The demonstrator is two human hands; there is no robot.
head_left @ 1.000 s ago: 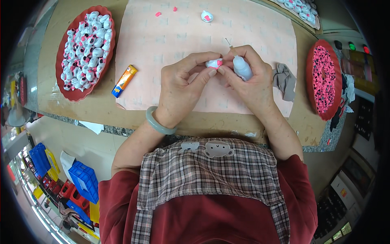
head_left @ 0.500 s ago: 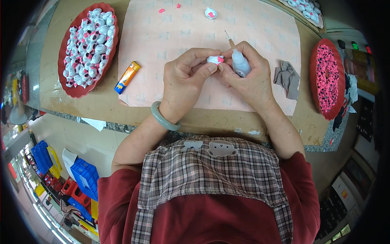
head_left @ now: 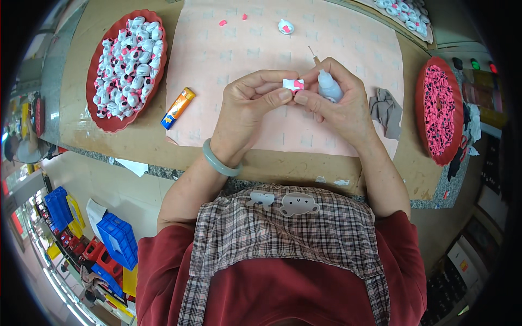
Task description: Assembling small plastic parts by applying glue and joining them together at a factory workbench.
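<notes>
Between the fingertips of my left hand is a small white cat-head-shaped piece with a pink bow on its right side. My right hand cradles a translucent squeeze bottle with a thin needle tip pointing up and away. Its thumb and fingertip also meet the white piece at the right edge. Beyond my hands, another white piece with a pink bow lies on the pale pink sheet. Two loose pink bits are to its left.
A red scalloped bowl heaped with white pieces stands left; a red dish of pink bows stands right. An orange-and-blue tube-like package and a grey cloth flank the hands. More white pieces sit far right.
The white piece has been turned in my fingers, so its bow side shows more squarely. The bottle has tilted slightly in my right hand. The whole view has shifted a little.
</notes>
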